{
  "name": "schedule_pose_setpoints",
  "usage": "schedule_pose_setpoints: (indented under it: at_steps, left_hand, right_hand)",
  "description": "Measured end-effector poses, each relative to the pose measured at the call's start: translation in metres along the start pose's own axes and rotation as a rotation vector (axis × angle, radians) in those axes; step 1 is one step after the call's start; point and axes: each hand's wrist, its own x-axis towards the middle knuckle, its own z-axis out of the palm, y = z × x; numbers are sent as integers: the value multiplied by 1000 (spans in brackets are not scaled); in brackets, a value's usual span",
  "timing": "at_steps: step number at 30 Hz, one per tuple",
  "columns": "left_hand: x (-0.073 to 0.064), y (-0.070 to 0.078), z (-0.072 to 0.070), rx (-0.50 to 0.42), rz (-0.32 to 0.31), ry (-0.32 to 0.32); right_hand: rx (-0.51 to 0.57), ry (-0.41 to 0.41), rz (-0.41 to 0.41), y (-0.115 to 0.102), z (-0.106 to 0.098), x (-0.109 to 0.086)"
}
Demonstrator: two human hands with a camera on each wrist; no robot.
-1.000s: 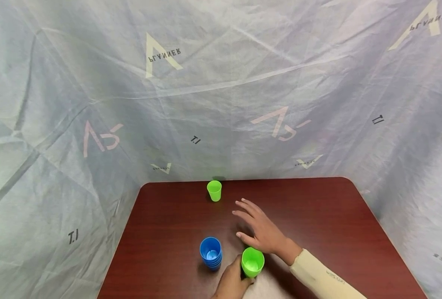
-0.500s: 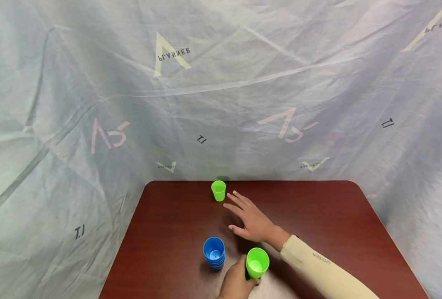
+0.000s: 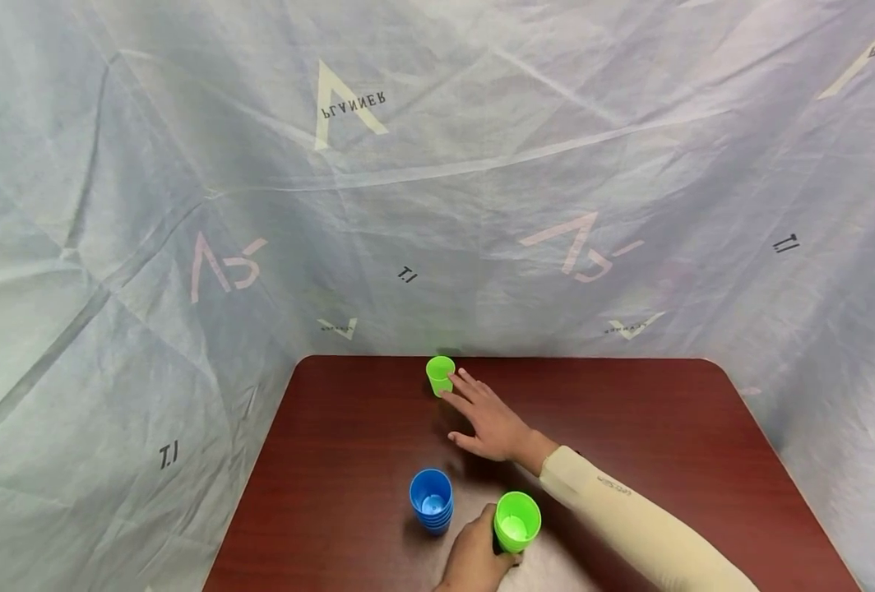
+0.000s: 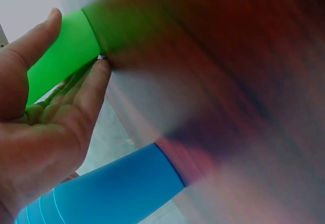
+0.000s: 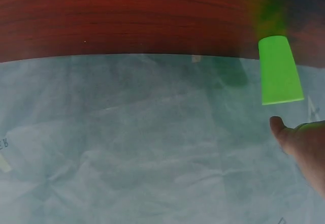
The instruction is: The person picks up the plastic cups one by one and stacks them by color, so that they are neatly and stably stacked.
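My left hand (image 3: 476,552) grips a stack of green cups (image 3: 517,521) near the front of the table, thumb on one side and fingers on the other in the left wrist view. Just left of it stands a stack of blue cups (image 3: 432,501), upright with open tops. Toward the back edge is a single green cup (image 3: 438,374), upright. Stretched forward, my right hand (image 3: 491,423) has its fingers extended, and the fingertips overlap that cup's right side in the head view. In the right wrist view, its thumb shows close to the lone green cup (image 5: 280,71).
The dark red wooden table (image 3: 630,427) has rounded back corners. Grey fabric sheeting (image 3: 482,205) with printed letters hangs behind it and along both sides. My sleeved right forearm (image 3: 630,518) crosses over the right half of the table.
My right hand has moved forward and left, from above the green stack to the lone green cup. The left hand still grips its stack, and the head view has shifted slightly.
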Motion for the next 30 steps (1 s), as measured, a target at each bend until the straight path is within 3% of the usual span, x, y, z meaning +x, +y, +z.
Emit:
schedule_pose_setpoints:
  at_steps: [7, 16, 30]
  left_hand:
    - [2, 2, -3, -9, -9, -9]
    - [3, 3, -1, -35, -32, -29]
    - [-1, 0, -2, 3, 6, 18]
  right_hand:
    - [-34, -31, 16, 8, 4, 21]
    - [-179, -157, 36, 15, 13, 43]
    - [-168, -195, 116, 32, 36, 66]
